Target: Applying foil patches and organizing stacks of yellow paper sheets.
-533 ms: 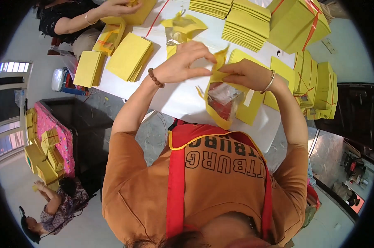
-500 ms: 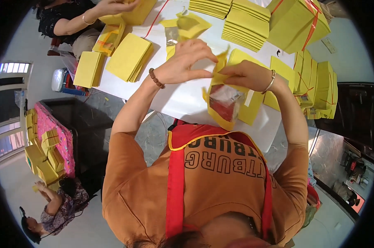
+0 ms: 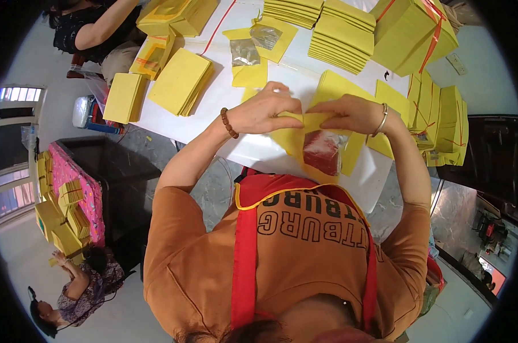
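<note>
While we're pinching the yellow paper sheet mid-frame, both the left hand and right hand are pressing fingertips together on its top edge (equally near), and it's hanging lengthwise toward our chest, red packet sitting just below the grip.
</note>
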`<state>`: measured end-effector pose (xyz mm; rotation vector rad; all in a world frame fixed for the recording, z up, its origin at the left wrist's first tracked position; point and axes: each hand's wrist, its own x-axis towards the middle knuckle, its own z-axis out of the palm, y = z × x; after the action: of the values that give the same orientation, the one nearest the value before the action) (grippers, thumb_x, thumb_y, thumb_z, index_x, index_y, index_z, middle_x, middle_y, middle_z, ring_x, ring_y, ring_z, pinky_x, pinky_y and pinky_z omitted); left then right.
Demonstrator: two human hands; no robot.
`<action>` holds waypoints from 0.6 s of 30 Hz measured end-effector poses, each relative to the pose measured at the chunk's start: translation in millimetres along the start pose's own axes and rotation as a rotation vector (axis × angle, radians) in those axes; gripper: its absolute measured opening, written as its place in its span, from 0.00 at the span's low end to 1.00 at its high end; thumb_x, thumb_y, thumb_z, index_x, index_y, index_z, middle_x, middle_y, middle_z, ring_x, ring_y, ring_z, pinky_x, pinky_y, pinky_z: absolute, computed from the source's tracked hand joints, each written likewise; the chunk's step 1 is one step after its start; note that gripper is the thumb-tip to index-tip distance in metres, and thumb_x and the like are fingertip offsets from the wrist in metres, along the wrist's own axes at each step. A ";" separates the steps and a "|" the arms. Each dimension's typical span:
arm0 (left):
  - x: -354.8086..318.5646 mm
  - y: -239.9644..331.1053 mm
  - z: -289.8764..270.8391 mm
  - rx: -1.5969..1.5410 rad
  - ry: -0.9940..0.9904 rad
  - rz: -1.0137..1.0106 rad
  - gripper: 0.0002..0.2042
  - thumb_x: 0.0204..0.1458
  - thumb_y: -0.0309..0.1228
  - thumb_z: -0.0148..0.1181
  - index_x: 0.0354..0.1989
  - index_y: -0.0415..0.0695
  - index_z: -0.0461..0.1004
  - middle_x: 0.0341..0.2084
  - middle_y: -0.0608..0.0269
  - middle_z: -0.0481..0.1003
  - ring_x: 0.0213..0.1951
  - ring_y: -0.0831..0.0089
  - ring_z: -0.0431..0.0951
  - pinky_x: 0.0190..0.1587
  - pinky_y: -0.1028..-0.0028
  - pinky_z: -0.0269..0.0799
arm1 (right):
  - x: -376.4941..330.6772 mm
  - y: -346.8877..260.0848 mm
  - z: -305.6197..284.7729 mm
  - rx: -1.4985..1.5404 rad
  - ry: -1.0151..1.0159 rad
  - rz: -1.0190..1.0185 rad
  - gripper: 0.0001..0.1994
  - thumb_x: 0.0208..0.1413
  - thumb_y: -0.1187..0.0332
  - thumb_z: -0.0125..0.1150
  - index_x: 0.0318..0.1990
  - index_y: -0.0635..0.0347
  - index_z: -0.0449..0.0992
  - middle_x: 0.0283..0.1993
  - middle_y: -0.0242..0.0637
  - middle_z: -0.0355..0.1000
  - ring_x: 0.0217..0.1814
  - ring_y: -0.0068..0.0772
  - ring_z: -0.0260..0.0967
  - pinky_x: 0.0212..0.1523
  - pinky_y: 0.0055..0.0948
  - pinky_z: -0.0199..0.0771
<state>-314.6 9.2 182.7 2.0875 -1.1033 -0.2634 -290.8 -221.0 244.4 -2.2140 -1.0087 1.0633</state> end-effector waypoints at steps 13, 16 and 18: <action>-1.4 0.6 -4.9 -0.459 0.033 -0.351 0.12 0.56 0.38 0.51 0.32 0.39 0.72 0.17 0.73 0.66 0.21 0.86 0.62 0.24 0.82 0.59 | 21.0 8.7 12.0 -0.111 0.422 -0.177 0.16 0.47 0.66 0.58 0.47 0.48 0.70 0.23 0.39 0.71 0.24 0.41 0.68 0.27 0.35 0.65; -5.6 -2.5 -2.5 -0.524 0.059 -0.326 0.12 0.56 0.37 0.50 0.32 0.40 0.72 0.16 0.77 0.64 0.20 0.88 0.59 0.22 0.84 0.55 | 18.3 7.1 14.6 -0.030 0.462 -0.243 0.17 0.47 0.70 0.57 0.48 0.50 0.70 0.21 0.37 0.69 0.22 0.34 0.66 0.25 0.29 0.63; -8.4 -3.5 -2.6 -0.498 0.093 -0.300 0.13 0.56 0.38 0.50 0.32 0.40 0.72 0.16 0.72 0.66 0.20 0.85 0.61 0.23 0.81 0.58 | 13.4 5.1 15.6 -0.021 0.475 -0.278 0.19 0.48 0.73 0.57 0.50 0.52 0.69 0.19 0.35 0.68 0.20 0.27 0.64 0.24 0.25 0.62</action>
<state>-316.3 18.3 180.7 1.7817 -0.5876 -0.5223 -295.6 -212.0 225.8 -2.1153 -1.0642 0.3788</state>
